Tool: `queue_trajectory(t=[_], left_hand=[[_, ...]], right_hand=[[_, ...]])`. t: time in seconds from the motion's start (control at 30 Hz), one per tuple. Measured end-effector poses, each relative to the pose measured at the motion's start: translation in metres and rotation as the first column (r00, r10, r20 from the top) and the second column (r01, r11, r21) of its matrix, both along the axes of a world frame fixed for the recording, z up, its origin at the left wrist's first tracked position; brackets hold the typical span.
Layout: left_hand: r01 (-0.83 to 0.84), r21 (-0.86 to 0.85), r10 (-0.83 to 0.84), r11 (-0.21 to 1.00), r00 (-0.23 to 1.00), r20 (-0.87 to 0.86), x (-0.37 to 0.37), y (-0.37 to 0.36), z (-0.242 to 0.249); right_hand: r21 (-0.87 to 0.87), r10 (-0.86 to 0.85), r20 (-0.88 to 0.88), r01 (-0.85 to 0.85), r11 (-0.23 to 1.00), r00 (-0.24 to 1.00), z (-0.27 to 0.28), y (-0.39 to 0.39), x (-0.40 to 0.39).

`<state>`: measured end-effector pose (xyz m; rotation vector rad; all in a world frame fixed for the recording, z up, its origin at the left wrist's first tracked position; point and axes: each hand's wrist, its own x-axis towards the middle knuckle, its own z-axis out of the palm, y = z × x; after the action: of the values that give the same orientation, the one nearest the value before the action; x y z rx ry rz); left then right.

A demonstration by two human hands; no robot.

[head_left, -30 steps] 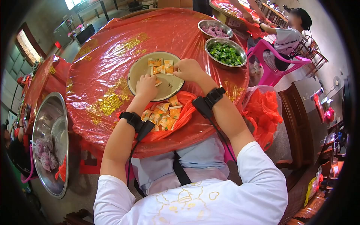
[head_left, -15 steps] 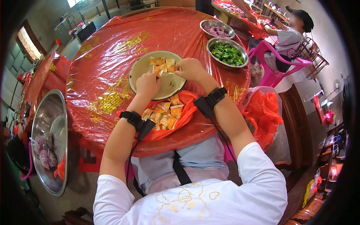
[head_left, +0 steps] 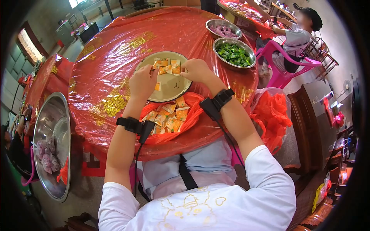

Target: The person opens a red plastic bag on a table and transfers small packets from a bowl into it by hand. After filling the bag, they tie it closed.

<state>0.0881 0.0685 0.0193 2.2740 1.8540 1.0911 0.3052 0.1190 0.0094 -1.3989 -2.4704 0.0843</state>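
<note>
A round metal plate [head_left: 175, 89] lies on the red plastic-covered round table [head_left: 111, 57]. Several orange candy packets [head_left: 166, 67] are lined up at its far side. My left hand [head_left: 142, 82] hovers over the plate's left part, fingers pinching at the leftmost packet, with another orange packet [head_left: 157, 86] showing just under the palm. My right hand [head_left: 197, 71] rests at the right end of the row, fingertips on a packet there. A red plastic bag [head_left: 190, 115] full of orange packets [head_left: 167, 117] lies open at the table's near edge, between my wrists.
Two metal bowls stand at the far right, one with green candies [head_left: 233, 54], one with purple candies [head_left: 222, 30]. A large steel basin [head_left: 52, 148] with purple packets sits low left. Another red bag [head_left: 271, 115] hangs at right. A seated person [head_left: 295, 36] on a pink chair works at another table.
My left hand has moved up and left across the plate to the row's left end, leaving one packet under the palm. My right hand has stayed at the row's right end.
</note>
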Motion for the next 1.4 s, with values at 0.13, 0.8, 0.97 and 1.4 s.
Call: queue_trajectory(t=[0.13,0.8,0.97,1.4], left_hand=[[0.013,0.002,-0.013,1.0,1.0,-0.01,-0.003,0.0,-0.003],[0.49,-0.733,-0.791,0.471,0.602,-0.107,0.01,-0.037,0.015],[0.348,-0.835,-0.7,0.427,0.712,-0.061,0.014,-0.04,0.014],[0.393,-0.725,-0.583,0.565,0.812,-0.014,0.008,-0.045,0.05]], right_hand=[[0.001,0.002,0.007,-0.002,1.0,1.0,0.001,-0.001,0.0],[0.027,0.001,0.008,-0.001,1.0,1.0,-0.002,0.0,0.0],[0.018,-0.005,-0.018,0.006,1.0,1.0,-0.002,0.0,0.0],[0.032,0.0,0.0,0.0,0.999,1.0,0.0,-0.001,0.0]])
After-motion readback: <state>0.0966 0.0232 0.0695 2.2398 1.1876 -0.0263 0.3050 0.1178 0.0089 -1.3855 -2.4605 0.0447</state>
